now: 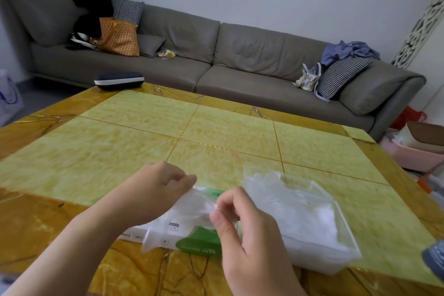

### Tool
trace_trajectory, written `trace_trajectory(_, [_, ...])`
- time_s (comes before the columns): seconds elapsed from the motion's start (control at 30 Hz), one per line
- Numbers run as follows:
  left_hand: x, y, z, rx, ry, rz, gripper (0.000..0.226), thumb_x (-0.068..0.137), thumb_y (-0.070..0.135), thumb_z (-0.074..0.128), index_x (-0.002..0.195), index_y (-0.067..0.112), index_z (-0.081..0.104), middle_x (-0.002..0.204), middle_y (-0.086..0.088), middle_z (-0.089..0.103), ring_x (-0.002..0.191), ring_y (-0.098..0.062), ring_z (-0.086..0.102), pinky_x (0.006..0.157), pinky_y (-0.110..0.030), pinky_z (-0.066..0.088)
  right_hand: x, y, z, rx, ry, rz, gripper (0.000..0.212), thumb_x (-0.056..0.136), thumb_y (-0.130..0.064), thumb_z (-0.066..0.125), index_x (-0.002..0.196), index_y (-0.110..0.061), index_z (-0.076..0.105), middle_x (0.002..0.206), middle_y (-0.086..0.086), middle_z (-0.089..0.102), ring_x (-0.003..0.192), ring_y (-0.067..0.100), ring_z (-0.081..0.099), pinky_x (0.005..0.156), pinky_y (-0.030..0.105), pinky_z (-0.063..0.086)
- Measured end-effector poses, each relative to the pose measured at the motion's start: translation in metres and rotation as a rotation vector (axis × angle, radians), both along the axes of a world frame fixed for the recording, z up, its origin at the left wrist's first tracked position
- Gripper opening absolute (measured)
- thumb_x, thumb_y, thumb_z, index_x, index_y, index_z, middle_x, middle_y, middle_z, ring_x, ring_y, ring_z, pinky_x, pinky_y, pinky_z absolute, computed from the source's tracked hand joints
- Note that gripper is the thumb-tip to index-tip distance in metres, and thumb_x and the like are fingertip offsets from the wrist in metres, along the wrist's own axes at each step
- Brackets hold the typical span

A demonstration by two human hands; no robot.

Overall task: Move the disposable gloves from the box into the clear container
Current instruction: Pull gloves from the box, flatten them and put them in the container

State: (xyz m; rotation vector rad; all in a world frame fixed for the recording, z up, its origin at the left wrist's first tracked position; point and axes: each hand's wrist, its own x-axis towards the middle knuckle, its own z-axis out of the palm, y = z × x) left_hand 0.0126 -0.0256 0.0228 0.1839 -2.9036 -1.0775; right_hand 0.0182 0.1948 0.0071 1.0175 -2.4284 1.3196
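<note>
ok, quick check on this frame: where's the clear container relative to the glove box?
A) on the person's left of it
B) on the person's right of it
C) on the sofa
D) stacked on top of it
B: the clear container, already holding gloves, sits on the table to the right of the glove box, beside the right hand.

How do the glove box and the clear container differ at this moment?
The glove box is opaque white and green card; the clear container is see-through plastic. The box lies under both hands and a held glove; the container sits untouched to its right. The container is open-topped, with gloves already piled inside. Both rest on the table.
</note>
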Motion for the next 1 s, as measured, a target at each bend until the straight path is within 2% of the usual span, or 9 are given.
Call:
trace_trajectory(0.1, [-0.002, -0.001, -0.007, -0.055, -0.045, -0.033, 0.030, 0.098, 0.055, 0.055, 0.091, 0.033, 0.073, 0.088, 0.019, 0.072, 0.082, 0.001, 0.066, 0.078, -0.028, 0.055, -0.003, 0.006, 0.007, -0.126, -0.250, 0.068, 0.016, 0.108, -0.029, 0.055, 0.093, -0.027, 0.054, 0.071, -0.016, 0.065, 0.063, 0.005, 0.058, 0.060, 0.027, 0.044])
trace_trajectory(0.2, [-0.002, 0.000, -0.005, -0.084, -0.059, -0.076, 0.011, 0.096, 0.038, 0.065, 0.091, 0.035, 0.074, 0.090, 0.023, 0.072, 0.086, 0.005, 0.066, 0.074, -0.018, 0.053, -0.005, 0.008, 0.013, -0.226, -0.431, 0.104, 0.018, 0.107, -0.032, 0.055, 0.090, -0.027, 0.055, 0.076, -0.002, 0.067, 0.059, 0.007, 0.049, 0.062, 0.020, 0.038])
trace_trajectory(0.33, [-0.003, 0.002, -0.009, -0.154, -0.023, -0.065, 0.013, 0.092, 0.021, 0.065, 0.083, 0.026, 0.074, 0.080, 0.014, 0.072, 0.075, -0.005, 0.066, 0.067, -0.027, 0.055, -0.009, 0.011, 0.026, -0.572, -0.651, 0.250, 0.023, 0.105, -0.023, 0.051, 0.098, -0.002, 0.048, 0.096, 0.026, 0.075, 0.087, 0.048, 0.069, 0.079, 0.044, 0.057])
trace_trajectory(0.43, [-0.005, 0.001, -0.011, -0.196, -0.024, -0.098, 0.027, 0.089, 0.012, 0.061, 0.078, 0.036, 0.066, 0.090, 0.019, 0.066, 0.085, -0.003, 0.062, 0.069, -0.018, 0.047, -0.013, 0.017, 0.041, -0.808, -0.755, 0.197, 0.015, 0.105, -0.014, 0.048, 0.098, 0.000, 0.048, 0.096, 0.035, 0.071, 0.080, 0.050, 0.070, 0.064, 0.046, 0.058])
trace_trajectory(0.5, [-0.006, 0.000, -0.013, -0.244, -0.033, -0.165, 0.036, 0.089, 0.005, 0.060, 0.089, 0.041, 0.063, 0.102, 0.026, 0.055, 0.096, -0.002, 0.055, 0.085, -0.018, 0.046, -0.018, 0.023, 0.047, -0.857, -0.765, 0.128, 0.013, 0.103, -0.013, 0.047, 0.101, -0.001, 0.050, 0.098, 0.033, 0.071, 0.076, 0.048, 0.072, 0.057, 0.044, 0.057])
trace_trajectory(0.67, [-0.006, 0.009, -0.004, -0.350, -0.097, -0.200, 0.018, 0.099, 0.055, 0.048, 0.099, 0.048, 0.065, 0.125, 0.023, 0.057, 0.122, -0.004, 0.045, 0.114, -0.030, 0.035, -0.032, 0.038, 0.052, -0.861, -0.765, 0.081, 0.006, 0.094, -0.005, 0.056, 0.092, -0.006, 0.050, 0.102, 0.033, 0.072, 0.064, 0.038, 0.071, 0.050, 0.032, 0.057])
trace_trajectory(0.8, [0.002, 0.019, 0.016, 0.238, 0.184, -0.043, 0.042, 0.096, 0.058, 0.040, 0.100, 0.038, 0.077, 0.131, 0.024, 0.062, 0.125, -0.016, 0.060, 0.111, -0.041, 0.046, -0.036, 0.047, 0.050, -0.786, -0.778, 0.110, 0.021, 0.093, 0.012, 0.055, 0.088, -0.007, 0.048, 0.105, 0.029, 0.073, 0.058, 0.028, 0.066, 0.047, 0.026, 0.051])
trace_trajectory(0.9, [0.008, 0.024, 0.025, 0.779, 0.177, -0.173, 0.067, 0.098, 0.067, 0.033, 0.116, 0.019, 0.077, 0.123, -0.001, 0.074, 0.119, -0.023, 0.067, 0.101, -0.041, 0.053, -0.037, 0.049, 0.049, -0.729, -0.766, 0.130, 0.025, 0.092, 0.018, 0.054, 0.095, -0.007, 0.050, 0.107, 0.026, 0.074, 0.055, 0.027, 0.060, 0.046, 0.028, 0.045])
trace_trajectory(1.0, [0.016, 0.038, 0.034, 0.729, 0.094, -0.263, 0.066, 0.088, 0.076, 0.051, 0.125, 0.026, 0.072, 0.120, 0.001, 0.075, 0.111, -0.018, 0.071, 0.098, -0.039, 0.053, -0.037, 0.049, 0.047, -0.699, -0.761, 0.139, 0.032, 0.089, 0.019, 0.058, 0.108, -0.005, 0.052, 0.108, 0.022, 0.075, 0.052, 0.027, 0.057, 0.044, 0.029, 0.042])
